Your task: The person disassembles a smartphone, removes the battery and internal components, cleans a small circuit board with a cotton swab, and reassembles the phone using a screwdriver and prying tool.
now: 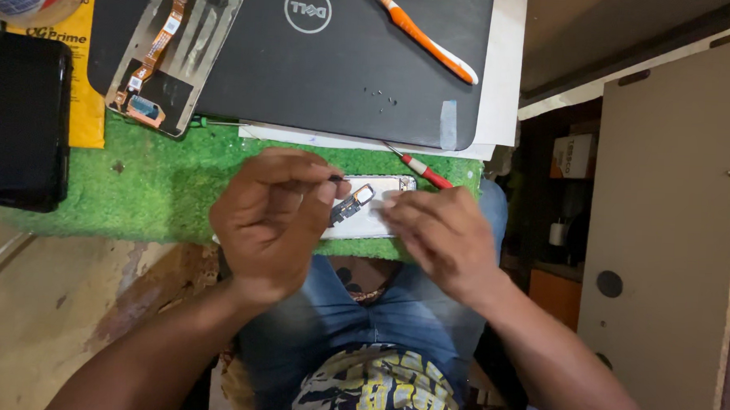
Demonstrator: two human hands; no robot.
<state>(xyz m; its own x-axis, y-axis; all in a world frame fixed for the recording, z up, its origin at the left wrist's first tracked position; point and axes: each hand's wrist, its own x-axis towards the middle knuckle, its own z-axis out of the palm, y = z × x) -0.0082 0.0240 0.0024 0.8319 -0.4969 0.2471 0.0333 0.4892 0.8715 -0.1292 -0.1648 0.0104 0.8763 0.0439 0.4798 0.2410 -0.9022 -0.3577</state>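
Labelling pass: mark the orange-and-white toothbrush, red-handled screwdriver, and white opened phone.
Orange-and-white toothbrush (423, 39), head view, mid-handle.
Red-handled screwdriver (427, 174), head view, red grip.
White opened phone (366, 221), head view, bare white inner surface.

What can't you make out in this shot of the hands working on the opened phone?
Head view, the only one:
- The tool in the left hand: only a dark tip shows past the fingers, so its kind is unclear.
- The opened phone: both ends hidden, the right one by the right hand.
- The small screws on the laptop: too small to count.
- The black device on the left: cut off by the frame edge.
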